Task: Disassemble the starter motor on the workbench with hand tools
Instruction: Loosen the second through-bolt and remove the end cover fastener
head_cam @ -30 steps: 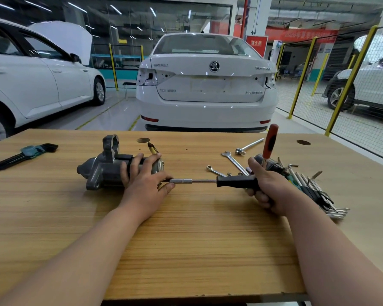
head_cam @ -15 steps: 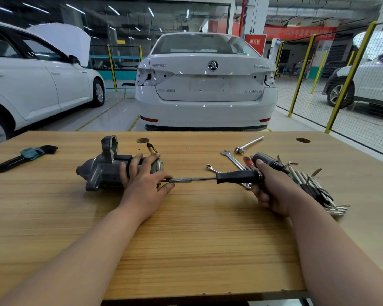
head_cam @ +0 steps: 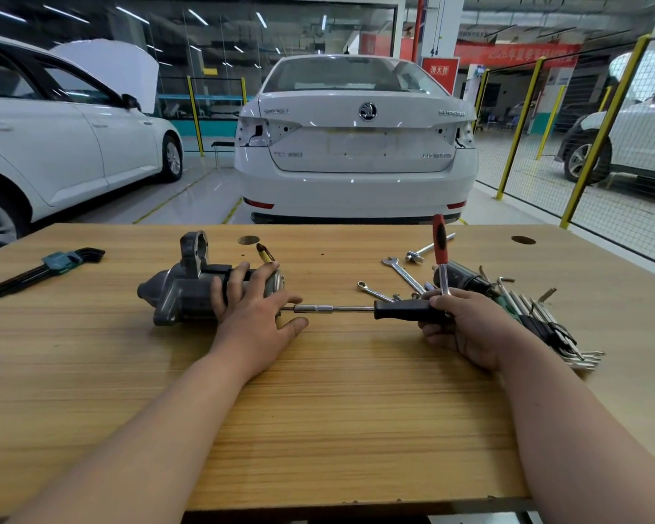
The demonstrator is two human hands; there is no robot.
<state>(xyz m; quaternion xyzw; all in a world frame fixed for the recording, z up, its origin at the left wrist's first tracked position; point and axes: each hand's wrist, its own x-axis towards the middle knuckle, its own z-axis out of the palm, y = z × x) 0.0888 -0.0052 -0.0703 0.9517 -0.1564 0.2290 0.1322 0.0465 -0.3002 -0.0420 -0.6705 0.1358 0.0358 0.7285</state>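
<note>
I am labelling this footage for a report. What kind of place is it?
Most likely a car repair workshop: white cars stand indoors, one with its bonnet raised, beside yellow mesh fencing, and the workbench holds a starter motor and spanners.

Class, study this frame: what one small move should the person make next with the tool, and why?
Probably rotate the driver about its shaft, swinging the red bar down from upright. The shaft runs level to the starter motor's end, the left hand grips the motor body, and the right hand grips the driver, so a fastener there seems ready to turn.
</note>
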